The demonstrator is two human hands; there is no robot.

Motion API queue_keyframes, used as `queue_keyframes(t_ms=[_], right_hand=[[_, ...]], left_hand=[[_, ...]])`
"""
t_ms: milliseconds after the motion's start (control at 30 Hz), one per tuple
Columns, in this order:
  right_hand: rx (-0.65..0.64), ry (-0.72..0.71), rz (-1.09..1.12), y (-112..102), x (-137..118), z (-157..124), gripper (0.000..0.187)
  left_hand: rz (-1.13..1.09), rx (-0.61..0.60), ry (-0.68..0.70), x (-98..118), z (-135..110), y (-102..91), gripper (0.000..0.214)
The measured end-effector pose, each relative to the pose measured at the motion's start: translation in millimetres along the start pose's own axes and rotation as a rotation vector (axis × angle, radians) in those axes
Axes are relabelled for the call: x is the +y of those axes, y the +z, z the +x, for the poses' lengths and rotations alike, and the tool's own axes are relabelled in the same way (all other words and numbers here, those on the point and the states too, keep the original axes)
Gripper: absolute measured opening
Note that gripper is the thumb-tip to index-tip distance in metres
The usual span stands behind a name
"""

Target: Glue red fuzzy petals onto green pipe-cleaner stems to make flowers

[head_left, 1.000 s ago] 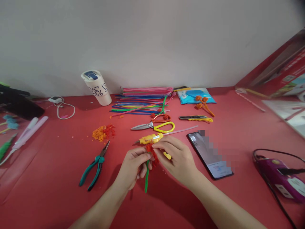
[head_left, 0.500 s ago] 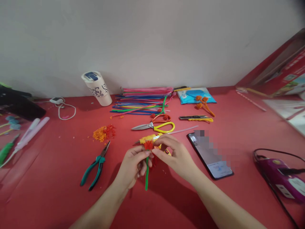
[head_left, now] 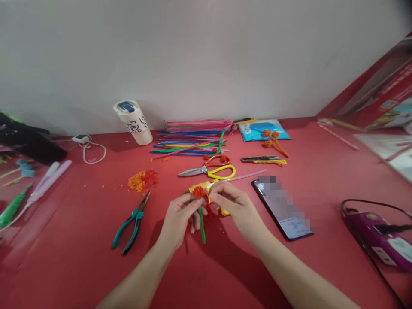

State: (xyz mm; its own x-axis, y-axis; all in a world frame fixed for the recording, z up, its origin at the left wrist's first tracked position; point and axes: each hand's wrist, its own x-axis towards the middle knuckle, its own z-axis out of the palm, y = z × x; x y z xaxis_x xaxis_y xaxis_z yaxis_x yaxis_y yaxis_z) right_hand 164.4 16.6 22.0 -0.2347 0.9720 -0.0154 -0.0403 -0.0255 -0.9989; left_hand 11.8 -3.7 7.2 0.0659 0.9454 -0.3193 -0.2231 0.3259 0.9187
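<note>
Between the thumb and fingers of my left hand is a pipe-cleaner flower, with a fluffy red head and a green stem slanting downward. My right hand is closed in a pinch just right of the red head; whatever its fingertips grip is too small to make out. Behind both hands lies a yellow glue gun, partly covered by them. Red fuzzy clippings show on the table beneath the hands. Beyond the glue gun are scissors with red and yellow handles.
Left of my hands are pliers and orange and red clippings. Pipe cleaners lie by the wall beside a tumbler. To the right are a phone, a utility knife, an orange flower sprig and a purple power strip.
My left hand has turned the flower: its stem now slants right and its red head sits slightly higher and left. My right hand remains pinched beside it. The view has shifted slightly.
</note>
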Motion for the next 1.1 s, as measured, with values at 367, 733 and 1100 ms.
queue_keyframes(t_ms=[367,733,1100], right_hand=[[0.058,0.041,0.266,-18,-3,2,0.033],[0.137,-0.134,-0.502,-18,18,7,0.032],[0.107,-0.027,-1.080,-21,28,12,0.016]], left_hand=[[-0.158,0.255,0.110,11,16,-28.4,0.016],[-0.127,0.250,0.103,9,14,-27.9,0.016],[0.038,0.063,0.079,32,8,-17.4,0.017]])
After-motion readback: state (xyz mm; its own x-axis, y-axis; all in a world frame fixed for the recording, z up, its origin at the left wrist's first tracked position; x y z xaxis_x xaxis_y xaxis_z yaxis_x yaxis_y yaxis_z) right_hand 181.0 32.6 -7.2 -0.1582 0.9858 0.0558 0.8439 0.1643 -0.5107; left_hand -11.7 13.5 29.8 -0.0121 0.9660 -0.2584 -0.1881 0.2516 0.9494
